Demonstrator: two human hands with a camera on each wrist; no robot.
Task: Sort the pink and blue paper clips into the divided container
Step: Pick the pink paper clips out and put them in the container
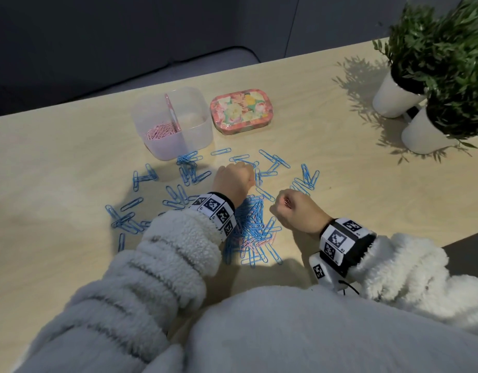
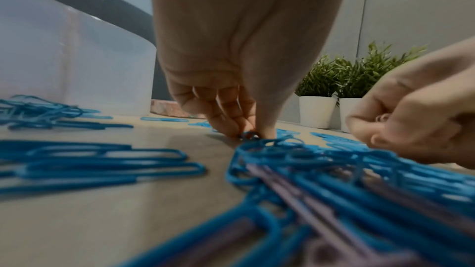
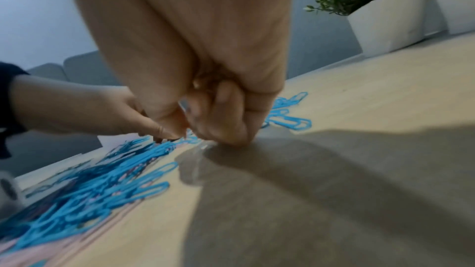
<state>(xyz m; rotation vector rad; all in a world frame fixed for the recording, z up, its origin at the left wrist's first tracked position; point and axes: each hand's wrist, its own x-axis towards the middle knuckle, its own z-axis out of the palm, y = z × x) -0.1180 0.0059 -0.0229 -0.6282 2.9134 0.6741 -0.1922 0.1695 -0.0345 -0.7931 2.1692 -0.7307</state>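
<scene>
1. The left hand (image 1: 233,177) is down on the counter (image 1: 326,135), its fingers (image 2: 226,115) curled together with the thumb, pinching a blue paper clip (image 2: 248,135) at the far edge of the heap.
2. The right hand (image 1: 291,208) sits just beside it, closed into a loose fist; something pinkish shows inside the curl, so it seems to hold pink clips (image 1: 287,202), though I cannot count them.
3. The heap of blue paper clips (image 1: 255,230), with a few pink ones mixed in, lies between the two wrists; more blue ones are scattered wide over the counter.
4. The divided container (image 1: 194,130) stands beyond the hands; its left compartment holds pink paper clips (image 1: 161,131), and the right one looks bare.
5. A flowered tin (image 1: 241,109) lies closed just right of the container.
6. Two potted plants (image 1: 431,63) in white pots stand at the far right.
</scene>
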